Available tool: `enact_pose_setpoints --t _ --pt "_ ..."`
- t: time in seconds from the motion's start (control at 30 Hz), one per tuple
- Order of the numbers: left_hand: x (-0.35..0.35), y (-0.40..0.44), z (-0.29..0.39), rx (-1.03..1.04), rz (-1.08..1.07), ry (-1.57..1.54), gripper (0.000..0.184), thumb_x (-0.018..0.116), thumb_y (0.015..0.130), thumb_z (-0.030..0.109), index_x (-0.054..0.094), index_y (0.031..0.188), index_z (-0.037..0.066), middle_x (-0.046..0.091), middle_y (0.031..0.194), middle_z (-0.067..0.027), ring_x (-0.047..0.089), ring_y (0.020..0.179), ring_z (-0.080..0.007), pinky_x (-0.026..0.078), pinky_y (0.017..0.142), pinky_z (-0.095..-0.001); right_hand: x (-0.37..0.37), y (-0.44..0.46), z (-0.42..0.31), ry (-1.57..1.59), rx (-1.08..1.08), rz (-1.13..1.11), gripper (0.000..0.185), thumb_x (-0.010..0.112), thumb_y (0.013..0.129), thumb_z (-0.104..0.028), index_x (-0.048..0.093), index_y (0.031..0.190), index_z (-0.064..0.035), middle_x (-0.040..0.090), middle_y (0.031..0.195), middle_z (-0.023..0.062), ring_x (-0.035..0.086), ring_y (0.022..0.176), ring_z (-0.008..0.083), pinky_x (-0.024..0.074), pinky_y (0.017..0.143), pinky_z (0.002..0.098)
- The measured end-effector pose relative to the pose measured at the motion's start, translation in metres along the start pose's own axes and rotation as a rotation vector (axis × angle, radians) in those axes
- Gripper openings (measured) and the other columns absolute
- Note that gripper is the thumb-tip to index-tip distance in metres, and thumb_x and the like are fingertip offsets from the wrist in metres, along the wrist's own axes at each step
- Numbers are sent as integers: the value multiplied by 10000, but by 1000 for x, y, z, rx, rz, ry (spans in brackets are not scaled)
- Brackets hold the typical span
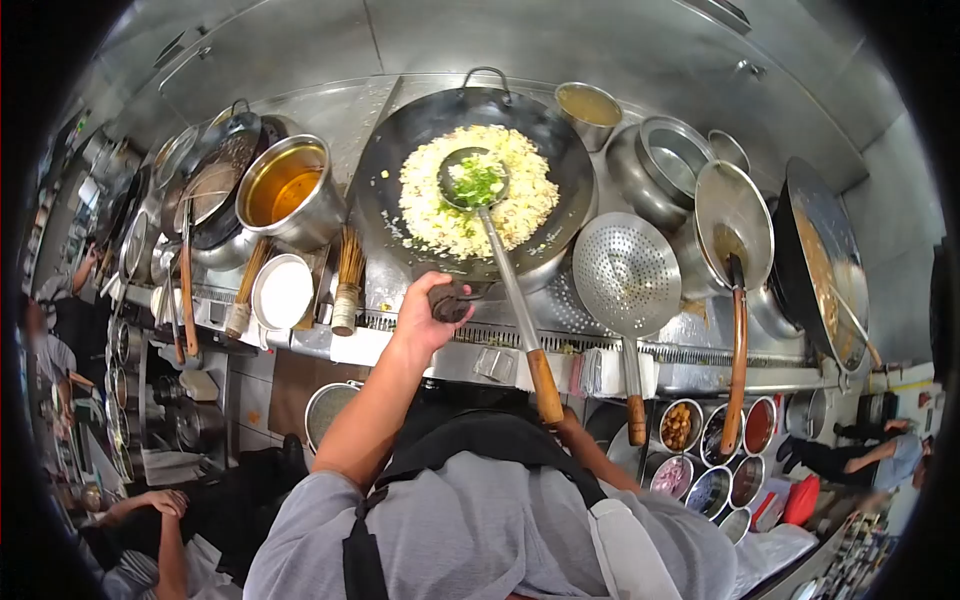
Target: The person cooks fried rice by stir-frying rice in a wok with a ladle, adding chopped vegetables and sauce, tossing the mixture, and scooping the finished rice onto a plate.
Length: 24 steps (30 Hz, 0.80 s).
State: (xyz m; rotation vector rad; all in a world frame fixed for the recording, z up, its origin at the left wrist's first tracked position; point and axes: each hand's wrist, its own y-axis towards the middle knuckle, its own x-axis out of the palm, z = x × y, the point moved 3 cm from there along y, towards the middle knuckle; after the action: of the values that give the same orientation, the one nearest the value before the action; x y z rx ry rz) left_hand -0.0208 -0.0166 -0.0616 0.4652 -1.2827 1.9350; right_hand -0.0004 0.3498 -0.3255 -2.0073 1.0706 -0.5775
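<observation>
Wok point(380, 205), containing rice point(532, 190); ladle point(508, 268), bearing greens point(478, 183), over the rice; left hand point(423, 310), gripping cloth point(449, 300) at wok's near rim; skimmer point(626, 275), right.

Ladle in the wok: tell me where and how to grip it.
Take the ladle by its wooden end, probably best from the near side: the long handle slants back toward the black apron, while the bowl, holding chopped greens, lies over the rice.
</observation>
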Motion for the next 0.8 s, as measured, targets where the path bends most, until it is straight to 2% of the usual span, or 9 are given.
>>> enact_pose_setpoints --t 0.07,0.13,0.27,0.33,0.4,0.5,0.6,0.63,0.8 --pt "4 10 3 -1 -23 -13 184 651 786 214 589 913 97 657 895 -134 633 843 -272 531 754 -448 26 -17 -6 -49 -364 23 341 752 843 -280 620 1043 -37 664 783 62 611 687 168 504 662 338" --pt "4 21 4 0 -39 -13 180 652 783 214 591 907 99 657 896 -133 631 847 -272 530 755 -447 48 -82 -81 -61 -321 -31 520 759 844 -286 553 1229 -3 663 941 105 631 894 199 498 819 352" --pt "1 35 1 1 -60 -16 171 646 784 211 596 904 100 655 892 -122 628 851 -266 519 773 -457 85 -148 -224 -436 -1283 353 607 794 813 -213 505 1315 -32 511 1343 155 542 1194 282 432 994 423" --pt "-8 24 -6 6 -56 -32 152 633 794 201 592 904 105 644 877 -111 628 833 -260 523 753 -457 98 -170 -286 -747 -1657 548 557 831 765 -201 563 1218 -19 585 1260 162 567 1167 339 422 1021 451" --pt "2 -18 -7 30 -66 -60 117 611 811 185 581 898 113 623 849 -93 631 797 -252 535 706 -452 109 -214 -353 -453 -1846 128 425 828 763 -190 613 1084 -13 660 1119 170 620 1076 361 461 981 462" --pt "-14 -94 -17 -35 -199 -23 157 596 812 181 551 936 95 618 919 -102 624 824 -246 536 672 -445 125 -305 -420 -129 -1914 -249 323 814 790 -213 625 948 -4 687 872 162 685 848 302 557 759 385" --pt "10 -72 -5 -64 -36 -96 179 608 809 185 553 948 85 622 897 -112 620 820 -247 543 675 -448 149 -335 -477 250 -1750 -472 274 742 856 -134 532 987 -16 569 630 87 546 512 163 456 459 287" --pt "18 -47 -1 -13 -16 -90 153 641 800 219 587 884 103 645 918 -99 627 859 -248 507 787 -446 153 -313 -502 236 -1604 -382 146 654 922 -111 531 897 -36 398 561 -10 411 486 106 368 461 281" --pt "-48 -50 -26 7 -143 -117 144 636 814 217 578 903 119 621 883 -93 626 815 -257 505 757 -453 153 -273 -605 282 -1602 15 162 660 915 -139 508 915 -85 416 585 -35 409 434 87 357 400 251"
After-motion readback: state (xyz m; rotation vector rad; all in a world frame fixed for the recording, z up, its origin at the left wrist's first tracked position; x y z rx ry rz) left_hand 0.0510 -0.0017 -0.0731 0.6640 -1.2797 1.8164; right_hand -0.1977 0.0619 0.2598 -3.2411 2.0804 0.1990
